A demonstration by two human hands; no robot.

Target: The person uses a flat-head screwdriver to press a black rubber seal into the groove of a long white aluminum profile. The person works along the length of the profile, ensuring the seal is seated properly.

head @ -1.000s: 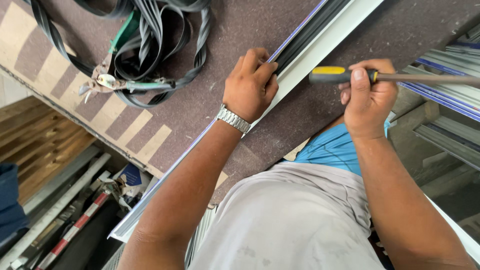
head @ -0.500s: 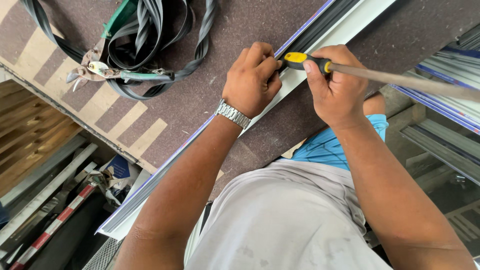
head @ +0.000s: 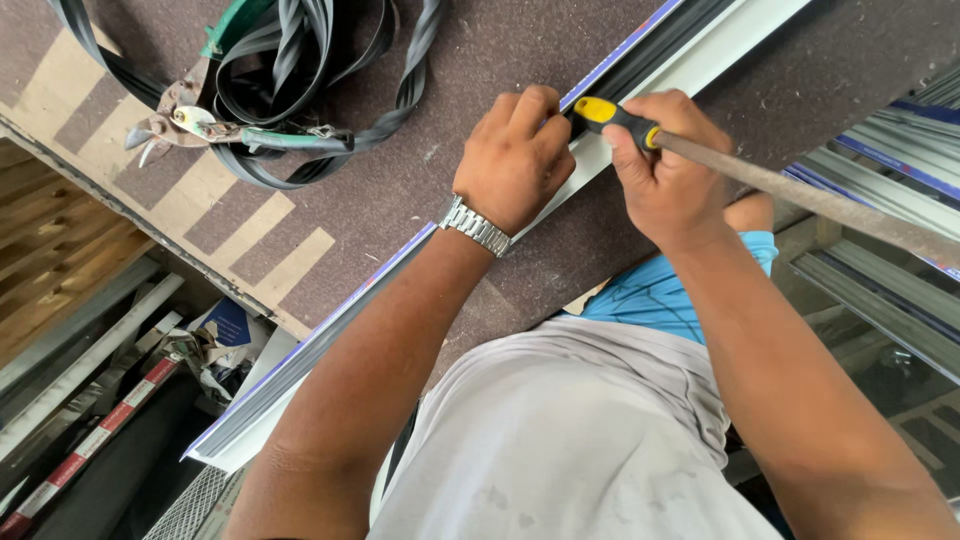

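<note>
A long white and dark aluminium profile [head: 690,50] lies diagonally across the brown worktable [head: 330,220]. My left hand [head: 515,155], with a metal watch at the wrist, presses down on the profile with curled fingers. My right hand [head: 665,165] grips a metal file [head: 800,195] by its yellow and black handle, butt end against the profile right beside my left hand. The file's blade sticks out to the right, over the table's edge.
Green-handled tin snips [head: 215,125] lie on a tangle of black rubber gasket strips [head: 310,60] at the table's far left. Metal profiles [head: 880,300] are stacked at the right. Below the table at left are wooden boards [head: 50,250], scrap and red and white bars [head: 90,440].
My right hand has swung the file leftward, bringing its handle from off to the right down onto the profile beside my left hand. The left hand stayed on the profile.
</note>
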